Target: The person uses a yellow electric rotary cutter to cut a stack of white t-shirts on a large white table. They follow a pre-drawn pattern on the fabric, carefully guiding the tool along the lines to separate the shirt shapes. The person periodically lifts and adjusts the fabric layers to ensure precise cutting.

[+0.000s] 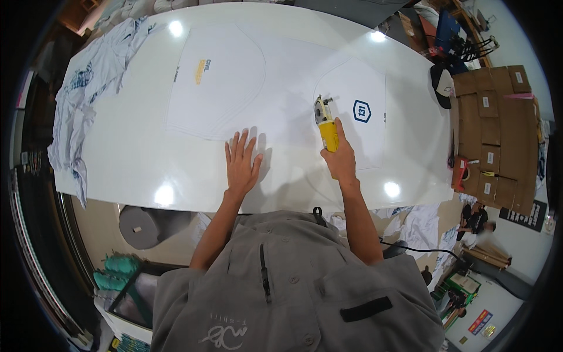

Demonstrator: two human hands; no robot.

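My right hand (pixel 340 158) grips a yellow powered rotary cutter (pixel 328 135), whose blade head rests on or just over a white sheet (pixel 287 76) at the middle of the table. Curved outlines run over the sheet, with a blue hexagon print (pixel 362 111) to the right of the cutter and a small yellow-and-dark print (pixel 202 72) at the upper left. My left hand (pixel 241 161) lies with fingers spread by the sheet's lower edge, left of the cutter, holding nothing.
The white table (pixel 117 158) has crumpled white fabric (pixel 99 64) along its left. At the right are a dark-and-white cap (pixel 441 87), cardboard boxes (pixel 504 135) and a red tape dispenser (pixel 461 176). White scraps (pixel 419 229) lie below, near another person (pixel 474 220).
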